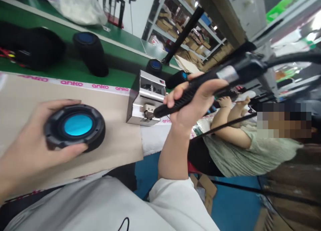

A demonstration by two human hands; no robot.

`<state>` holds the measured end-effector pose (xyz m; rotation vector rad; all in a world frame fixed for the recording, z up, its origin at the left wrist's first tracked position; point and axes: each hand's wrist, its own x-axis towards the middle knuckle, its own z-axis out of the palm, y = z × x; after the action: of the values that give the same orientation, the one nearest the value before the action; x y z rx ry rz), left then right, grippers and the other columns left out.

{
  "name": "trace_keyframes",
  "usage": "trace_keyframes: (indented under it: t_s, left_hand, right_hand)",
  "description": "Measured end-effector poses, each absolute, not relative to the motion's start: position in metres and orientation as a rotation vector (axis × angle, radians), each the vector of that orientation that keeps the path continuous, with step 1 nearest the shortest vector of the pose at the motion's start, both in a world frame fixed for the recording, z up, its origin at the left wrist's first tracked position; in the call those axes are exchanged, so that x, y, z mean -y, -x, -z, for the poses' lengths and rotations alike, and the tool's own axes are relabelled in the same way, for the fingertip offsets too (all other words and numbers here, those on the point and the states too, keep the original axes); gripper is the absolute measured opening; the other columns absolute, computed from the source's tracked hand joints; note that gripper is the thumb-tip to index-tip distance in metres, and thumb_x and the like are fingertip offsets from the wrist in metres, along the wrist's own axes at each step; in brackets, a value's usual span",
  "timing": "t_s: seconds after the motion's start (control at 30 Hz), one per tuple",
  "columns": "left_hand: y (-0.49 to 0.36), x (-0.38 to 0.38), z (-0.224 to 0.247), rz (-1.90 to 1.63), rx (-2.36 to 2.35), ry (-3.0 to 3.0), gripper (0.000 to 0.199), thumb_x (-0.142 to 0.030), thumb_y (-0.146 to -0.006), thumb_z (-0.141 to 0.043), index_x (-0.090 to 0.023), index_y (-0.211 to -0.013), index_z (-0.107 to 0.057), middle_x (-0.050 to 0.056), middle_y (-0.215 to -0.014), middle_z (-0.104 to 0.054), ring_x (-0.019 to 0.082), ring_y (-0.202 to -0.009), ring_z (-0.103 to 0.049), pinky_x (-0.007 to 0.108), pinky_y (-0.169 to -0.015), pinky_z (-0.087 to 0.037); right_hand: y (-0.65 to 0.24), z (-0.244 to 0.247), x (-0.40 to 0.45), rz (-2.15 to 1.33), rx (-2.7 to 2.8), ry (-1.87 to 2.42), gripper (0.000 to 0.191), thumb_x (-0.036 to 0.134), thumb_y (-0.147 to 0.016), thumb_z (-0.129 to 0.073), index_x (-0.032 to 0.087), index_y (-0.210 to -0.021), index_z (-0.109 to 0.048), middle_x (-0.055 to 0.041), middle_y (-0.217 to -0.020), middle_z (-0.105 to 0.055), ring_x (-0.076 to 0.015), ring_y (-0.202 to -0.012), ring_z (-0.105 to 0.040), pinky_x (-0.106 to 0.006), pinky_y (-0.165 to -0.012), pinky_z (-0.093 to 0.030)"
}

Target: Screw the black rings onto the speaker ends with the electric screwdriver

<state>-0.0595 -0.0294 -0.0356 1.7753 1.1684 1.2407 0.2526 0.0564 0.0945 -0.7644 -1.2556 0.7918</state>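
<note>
Presumably the speaker, left of the feeder, is rigid; my left hand grips its rim, right hand the driver.

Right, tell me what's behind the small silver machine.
Behind the silver machine, a blue-topped dark cylinder shows beside the green surface. Only its upper part is visible; the machine covers its base and anything else lower down.

A black cylinder shows its glossy blue end face upward, while a corded black screwdriver slants down, its tip at a silver screw dispenser
</note>
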Motion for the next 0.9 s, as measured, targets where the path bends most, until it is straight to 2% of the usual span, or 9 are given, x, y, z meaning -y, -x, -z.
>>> trace_keyframes:
  t_s: [0.07,0.1,0.17,0.23,0.4,0.57,0.73,0.8,0.9]
  left_hand:
    - [0.034,0.02,0.027,-1.213,-1.271,-1.767,0.085,-0.064,-0.082,-0.084,-0.043,-0.156,-0.049,-0.008,-0.148,-0.063,0.051,-0.144,-0.058,0.055,-0.097,-0.07]
    - [0.024,0.016,0.024,-1.179,-1.279,-1.779,0.086,-0.068,-0.08,-0.085,-0.04,-0.155,-0.051,-0.006,-0.143,-0.066,0.047,-0.138,-0.064,0.049,-0.094,-0.072]
    - [0.011,0.01,0.021,-1.131,-1.242,-1.816,0.088,-0.075,-0.079,-0.082,-0.036,-0.153,-0.052,-0.006,-0.143,-0.067,0.042,-0.136,-0.067,0.04,-0.09,-0.073]
    - [0.01,0.005,0.023,-1.109,-1.233,-1.852,0.09,-0.077,-0.078,-0.082,-0.036,-0.153,-0.052,-0.007,-0.147,-0.066,0.039,-0.136,-0.068,0.037,-0.089,-0.072]
    - [0.016,0.005,0.02,-1.023,-1.339,-1.881,0.089,-0.078,-0.079,-0.075,-0.039,-0.154,-0.049,-0.01,-0.147,-0.065,0.038,-0.135,-0.068,0.046,-0.098,-0.069]
    - [0.014,0.01,0.003,-0.878,-1.454,-1.828,0.098,-0.078,-0.072,-0.082,-0.034,-0.154,-0.051,0.009,-0.151,-0.061,0.046,-0.135,-0.065,0.062,-0.104,-0.066]
    - [0.015,0.008,0.002,-0.865,-1.382,-1.892,0.094,-0.072,-0.072,-0.085,-0.034,-0.151,-0.051,0.012,-0.151,-0.059,0.044,-0.133,-0.066,0.052,-0.095,-0.068]
    - [0.012,0.009,0.002,-0.893,-1.388,-1.839,0.09,-0.071,-0.074,-0.084,-0.035,-0.15,-0.05,0.011,-0.152,-0.059,0.044,-0.137,-0.064,0.054,-0.101,-0.065]
    - [0.007,0.01,0.002,-0.951,-1.337,-1.844,0.088,-0.068,-0.075,-0.084,-0.035,-0.149,-0.05,0.01,-0.151,-0.06,0.043,-0.14,-0.062,0.056,-0.108,-0.06]
  right_hand:
    - [-0.253,-0.086,-0.065,-0.834,1.269,0.755,0.057,0.08,-0.095,-0.07,0.027,-0.104,-0.051,0.0049,-0.065,-0.051,-0.0141,-0.046,-0.053,-0.029,-0.047,-0.045]
    - [-0.252,-0.082,-0.068,-0.847,1.258,0.744,0.059,0.081,-0.094,-0.07,0.026,-0.102,-0.051,0.0048,-0.064,-0.051,-0.0141,-0.046,-0.053,-0.029,-0.046,-0.044]
    - [-0.249,-0.077,-0.071,-0.871,1.229,0.736,0.061,0.082,-0.092,-0.073,0.026,-0.096,-0.05,0.0052,-0.063,-0.051,-0.0134,-0.046,-0.052,-0.028,-0.044,-0.041]
    - [-0.247,-0.076,-0.072,-0.896,1.22,0.778,0.064,0.083,-0.089,-0.075,0.025,-0.093,-0.048,0.006,-0.062,-0.051,-0.0125,-0.046,-0.052,-0.028,-0.044,-0.04]
    - [-0.245,-0.076,-0.073,-0.905,1.238,0.872,0.07,0.09,-0.083,-0.074,0.026,-0.09,-0.048,0.0076,-0.061,-0.052,-0.0109,-0.045,-0.051,-0.026,-0.042,-0.042]
    - [-0.244,-0.07,-0.082,-0.922,1.181,0.689,0.063,0.082,-0.087,-0.077,0.023,-0.082,-0.054,0.0069,-0.056,-0.053,-0.01,-0.039,-0.047,-0.024,-0.035,-0.036]
    - [-0.247,-0.057,-0.08,-1.03,1.155,0.647,0.055,0.071,-0.09,-0.082,0.023,-0.082,-0.058,0.0062,-0.055,-0.054,-0.012,-0.036,-0.049,-0.024,-0.032,-0.038]
    - [-0.246,-0.065,-0.071,-1.076,1.142,0.634,0.054,0.071,-0.092,-0.08,0.023,-0.083,-0.058,0.0061,-0.054,-0.054,-0.0122,-0.035,-0.048,-0.024,-0.031,-0.038]
    - [-0.239,-0.107,-0.054,-0.999,1.164,0.59,0.04,0.06,-0.106,-0.062,0.024,-0.089,-0.057,0.0066,-0.058,-0.052,-0.0106,-0.041,-0.05,-0.023,-0.036,-0.042]
